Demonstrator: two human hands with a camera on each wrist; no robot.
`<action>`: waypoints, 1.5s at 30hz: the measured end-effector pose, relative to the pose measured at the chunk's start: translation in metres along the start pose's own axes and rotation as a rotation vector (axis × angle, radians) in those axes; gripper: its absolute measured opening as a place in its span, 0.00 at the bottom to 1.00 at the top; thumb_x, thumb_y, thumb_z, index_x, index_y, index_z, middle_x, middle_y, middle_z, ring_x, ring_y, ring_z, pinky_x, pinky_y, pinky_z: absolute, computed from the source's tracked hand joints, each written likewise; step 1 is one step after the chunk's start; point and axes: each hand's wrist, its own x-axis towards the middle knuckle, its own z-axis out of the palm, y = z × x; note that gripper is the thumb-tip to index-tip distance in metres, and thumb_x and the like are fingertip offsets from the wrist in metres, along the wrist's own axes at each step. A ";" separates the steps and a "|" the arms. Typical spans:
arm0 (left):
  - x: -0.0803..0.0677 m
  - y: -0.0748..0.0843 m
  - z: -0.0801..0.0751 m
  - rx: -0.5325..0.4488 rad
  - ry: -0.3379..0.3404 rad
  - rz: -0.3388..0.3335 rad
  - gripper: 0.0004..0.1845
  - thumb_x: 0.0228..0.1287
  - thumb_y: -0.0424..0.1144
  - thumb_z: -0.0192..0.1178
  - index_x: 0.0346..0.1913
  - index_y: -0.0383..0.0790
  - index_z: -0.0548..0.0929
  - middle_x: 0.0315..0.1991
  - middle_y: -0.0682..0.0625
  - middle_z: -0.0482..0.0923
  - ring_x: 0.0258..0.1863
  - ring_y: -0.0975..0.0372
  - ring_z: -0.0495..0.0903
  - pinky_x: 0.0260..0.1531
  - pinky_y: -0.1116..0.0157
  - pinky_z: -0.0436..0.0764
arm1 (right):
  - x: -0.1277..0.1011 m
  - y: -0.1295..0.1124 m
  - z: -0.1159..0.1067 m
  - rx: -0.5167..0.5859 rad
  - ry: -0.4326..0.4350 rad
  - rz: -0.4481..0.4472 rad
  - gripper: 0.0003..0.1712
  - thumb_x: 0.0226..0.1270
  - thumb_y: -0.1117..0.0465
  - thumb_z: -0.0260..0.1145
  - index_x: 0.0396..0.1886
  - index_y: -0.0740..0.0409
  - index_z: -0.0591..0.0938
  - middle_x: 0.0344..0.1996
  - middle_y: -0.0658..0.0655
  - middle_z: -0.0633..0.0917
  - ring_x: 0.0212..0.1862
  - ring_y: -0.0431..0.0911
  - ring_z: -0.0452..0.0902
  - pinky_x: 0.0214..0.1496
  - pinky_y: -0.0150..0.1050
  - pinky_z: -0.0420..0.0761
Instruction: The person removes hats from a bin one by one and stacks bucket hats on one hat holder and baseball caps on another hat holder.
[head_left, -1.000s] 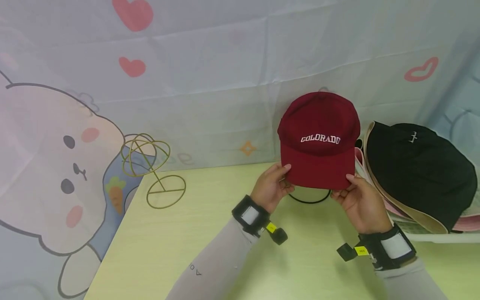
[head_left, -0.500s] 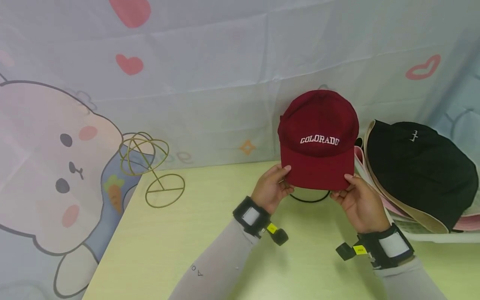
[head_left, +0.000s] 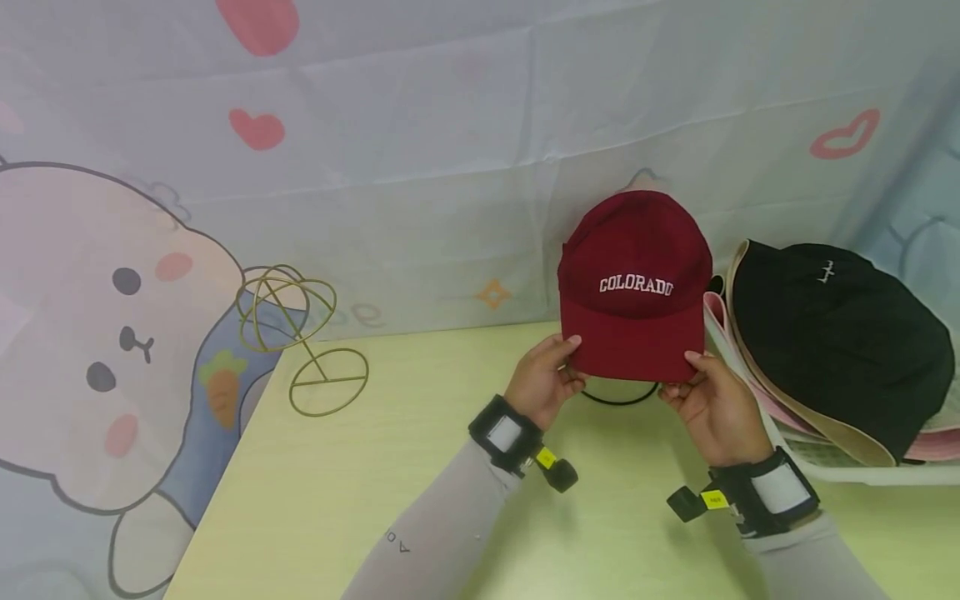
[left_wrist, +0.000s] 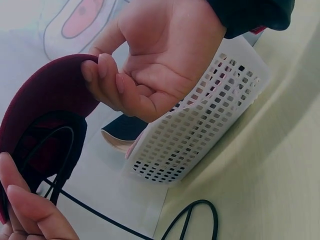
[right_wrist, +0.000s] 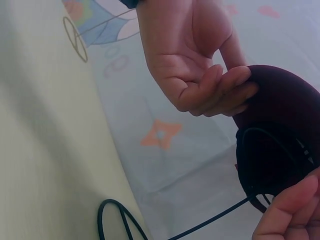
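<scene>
A dark red baseball cap (head_left: 635, 258) with COLORADO lettering sits over the top of a black wire hat stand (head_left: 621, 403), brim toward me. On the brim's left corner, my left hand (head_left: 542, 383) pinches with the thumb on top and fingers below. The opposite corner is held the same way by my right hand (head_left: 716, 412). From below, the left wrist view shows the stand's wire loops (left_wrist: 71, 145) inside the cap's hollow. Its slanting stem (right_wrist: 210, 220) and ring base appear in the right wrist view. The cap hides most of the stand in the head view.
A white perforated basket (left_wrist: 200, 117) stands close on the right, with a black hat (head_left: 840, 350) and pink items in it. At the left stands a gold wire hat stand (head_left: 327, 381). A printed cloth (head_left: 420, 167) hangs behind the pale table (head_left: 360, 483).
The cap has come down slightly, its crown lower against the cloth. Both hands keep their grip on the brim, and the right hand has shifted a little to the left.
</scene>
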 end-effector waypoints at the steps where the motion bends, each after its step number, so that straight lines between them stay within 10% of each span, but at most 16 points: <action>1: 0.000 0.000 0.000 -0.001 0.002 -0.001 0.12 0.76 0.37 0.54 0.30 0.46 0.75 0.25 0.56 0.73 0.22 0.67 0.73 0.27 0.72 0.73 | 0.000 0.000 0.000 0.000 0.002 0.002 0.16 0.85 0.61 0.40 0.41 0.57 0.75 0.30 0.52 0.85 0.29 0.42 0.78 0.38 0.32 0.81; 45: -0.002 -0.031 -0.012 -0.019 0.037 -0.036 0.11 0.74 0.36 0.56 0.30 0.47 0.74 0.27 0.58 0.77 0.21 0.68 0.74 0.27 0.73 0.73 | -0.004 0.019 -0.016 -0.107 0.197 -0.001 0.16 0.82 0.63 0.47 0.33 0.55 0.78 0.26 0.49 0.82 0.21 0.40 0.75 0.31 0.32 0.79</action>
